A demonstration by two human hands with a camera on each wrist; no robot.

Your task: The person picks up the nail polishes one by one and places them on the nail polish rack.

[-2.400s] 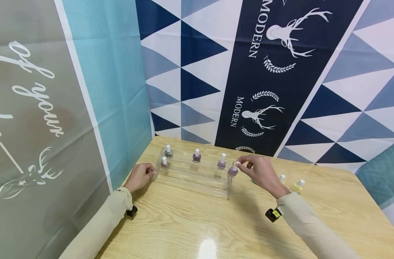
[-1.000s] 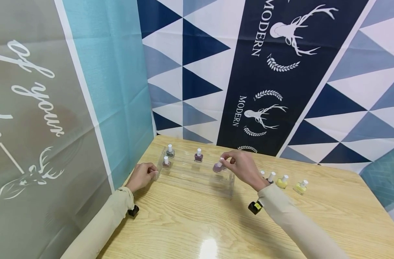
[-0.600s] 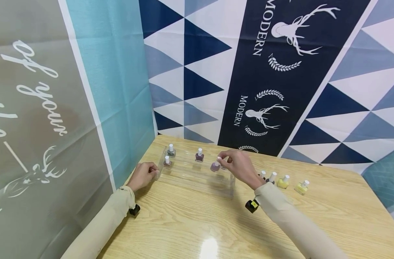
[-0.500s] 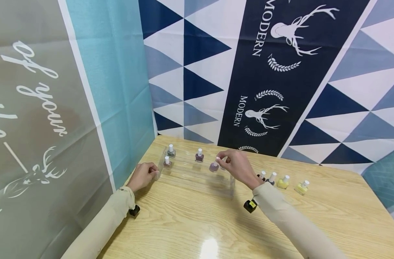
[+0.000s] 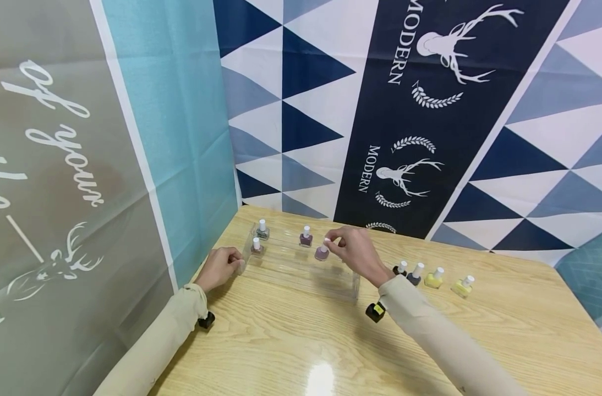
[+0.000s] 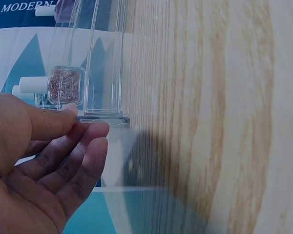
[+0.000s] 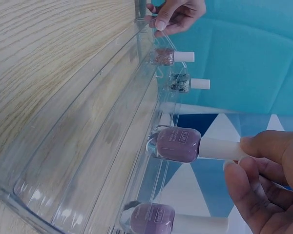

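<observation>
My right hand (image 5: 356, 252) pinches the white cap of a mauve nail polish bottle (image 7: 178, 145) between thumb and fingertips, over the clear tiered rack (image 5: 291, 279); whether its base touches a step I cannot tell. At the rack's left end, my left hand (image 6: 49, 161) grips the end panel between thumb and fingers. A glittery reddish polish bottle (image 6: 66, 85) stands close to that hand, with a dark-flecked polish bottle (image 5: 263, 233) behind it. A dark purple polish bottle (image 5: 306, 238) sits on the back step. Another mauve bottle (image 7: 151, 218) is largely hidden by my right hand in the head view.
Right of the rack, two dark polish bottles, one here (image 5: 414, 275), and two yellow ones, the outer here (image 5: 462, 287), stand on the wooden table (image 5: 261, 335). Patterned cloth (image 5: 311, 110) hangs behind the table, and more cloth (image 5: 182, 137) hangs along its left side.
My right hand has carried the mauve bottle leftward from the rack's right end to near its middle. The left hand keeps its grip on the rack's end.
</observation>
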